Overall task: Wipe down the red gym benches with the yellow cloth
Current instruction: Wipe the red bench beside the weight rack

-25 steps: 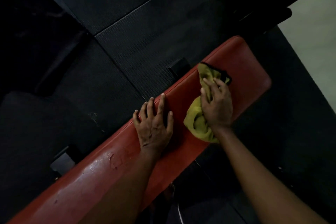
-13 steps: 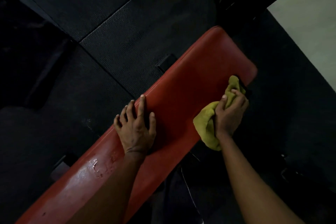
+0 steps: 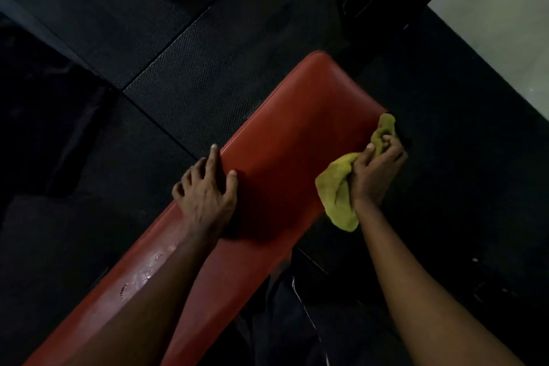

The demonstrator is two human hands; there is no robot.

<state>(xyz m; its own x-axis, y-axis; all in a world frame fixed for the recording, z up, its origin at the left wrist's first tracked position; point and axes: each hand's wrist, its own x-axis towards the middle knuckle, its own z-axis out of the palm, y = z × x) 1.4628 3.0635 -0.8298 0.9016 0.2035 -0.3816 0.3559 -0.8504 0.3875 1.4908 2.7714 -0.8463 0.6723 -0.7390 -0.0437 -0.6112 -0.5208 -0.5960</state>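
Black textured rubber floor mats [image 3: 208, 83] fill most of the view, their seams crossing left of centre, and a strip of pale smooth flooring [image 3: 505, 24] shows in the upper right corner. Dark equipment stands at the top right, too dim to make out.

A long red padded gym bench [image 3: 297, 134] with a rounded end runs diagonally over the mats, from the lower left up towards the centre. Both bare forearms reach in from the bottom of the view, the left one lying over the bench's length.

The crumpled yellow cloth [image 3: 338, 190] sits at the bench's right-hand side edge, near the rounded end. Part of it is bunched up above the fingers and a loose flap hangs down below the wrist, off the pad.

The right hand [image 3: 374, 169] has its fingers and thumb curled tight round the cloth, holding it against that side edge. The left hand [image 3: 205, 196] rests on the opposite edge of the pad with fingers spread wide, thumb on the top surface and the other fingers reaching over the rim, holding nothing.

A small wet, glistening patch [image 3: 145, 270] lies on the pad beside the left forearm
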